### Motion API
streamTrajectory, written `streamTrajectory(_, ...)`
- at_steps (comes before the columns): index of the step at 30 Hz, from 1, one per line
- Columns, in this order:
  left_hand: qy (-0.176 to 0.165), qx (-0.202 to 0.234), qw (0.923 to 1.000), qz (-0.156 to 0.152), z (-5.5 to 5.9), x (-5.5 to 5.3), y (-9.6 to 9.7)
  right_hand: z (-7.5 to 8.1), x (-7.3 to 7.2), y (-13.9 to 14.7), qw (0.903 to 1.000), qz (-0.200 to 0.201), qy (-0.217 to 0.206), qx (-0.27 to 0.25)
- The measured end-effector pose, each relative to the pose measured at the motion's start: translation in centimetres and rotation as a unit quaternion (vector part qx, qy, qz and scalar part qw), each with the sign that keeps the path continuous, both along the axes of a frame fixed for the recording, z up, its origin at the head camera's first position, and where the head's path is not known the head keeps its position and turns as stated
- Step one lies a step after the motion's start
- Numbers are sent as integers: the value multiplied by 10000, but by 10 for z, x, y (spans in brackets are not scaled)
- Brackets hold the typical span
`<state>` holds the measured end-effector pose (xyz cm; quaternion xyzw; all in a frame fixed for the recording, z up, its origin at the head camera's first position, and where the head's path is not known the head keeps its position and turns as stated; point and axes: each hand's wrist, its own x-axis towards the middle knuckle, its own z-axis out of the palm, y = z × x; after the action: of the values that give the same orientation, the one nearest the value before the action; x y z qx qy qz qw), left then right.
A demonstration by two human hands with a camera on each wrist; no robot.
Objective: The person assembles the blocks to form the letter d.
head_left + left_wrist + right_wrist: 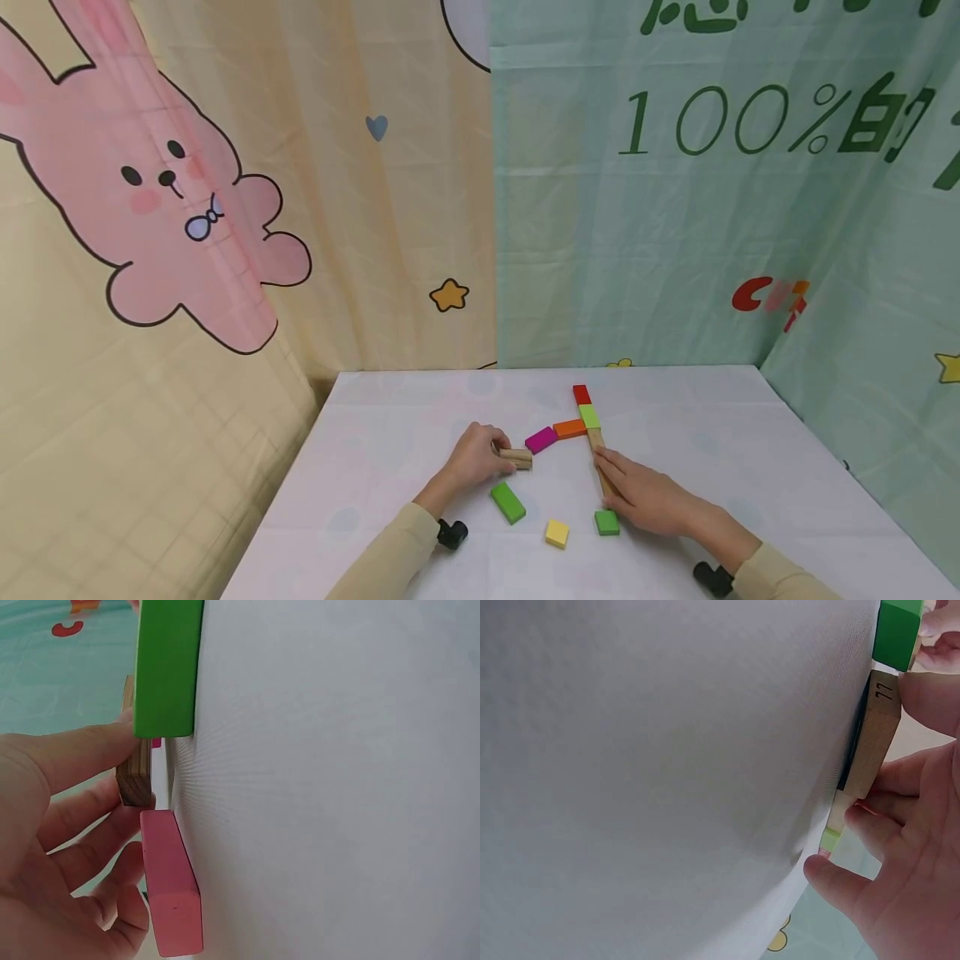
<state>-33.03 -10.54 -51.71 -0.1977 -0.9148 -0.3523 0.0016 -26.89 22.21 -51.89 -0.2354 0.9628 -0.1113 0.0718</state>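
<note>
Left hand [471, 460], lower centre: narrow grip, pinched a grained wood block [517, 460]. Right hand [651, 493], lower right, touched a plain block [877, 733]; pinched or merely pressed, couldn't tell. Risk: a left-hand nudge could knock magenta [542, 440] off orange [570, 428]. Painted oblongs looked smooth, tabletop [390, 467] matte.

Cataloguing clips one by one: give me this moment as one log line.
left hand: pinches brown rectangular wooden block | right hand: touches pale rectangular wooden block | yellow rectangular block: apart, on white tabletop
</note>
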Motion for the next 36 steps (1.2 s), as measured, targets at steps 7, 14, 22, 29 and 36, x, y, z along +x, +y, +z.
streamTrajectory(7,43,-178,9996,227,-1,1,1,1,0,0,10000,23,-27,11)
streamTrajectory(14,101,-387,9985,365,0,-2,2,3,-1,1,10000,37,17,6)
streamTrajectory(22,104,-541,9979,332,1,0,4,3,0,0,10000,68,-39,-36)
streamTrajectory(29,86,-457,9984,335,2,1,5,5,2,1,9999,93,-63,-39)
streamTrajectory(36,17,-465,9984,325,3,2,7,7,4,1,9999,143,-27,-62)
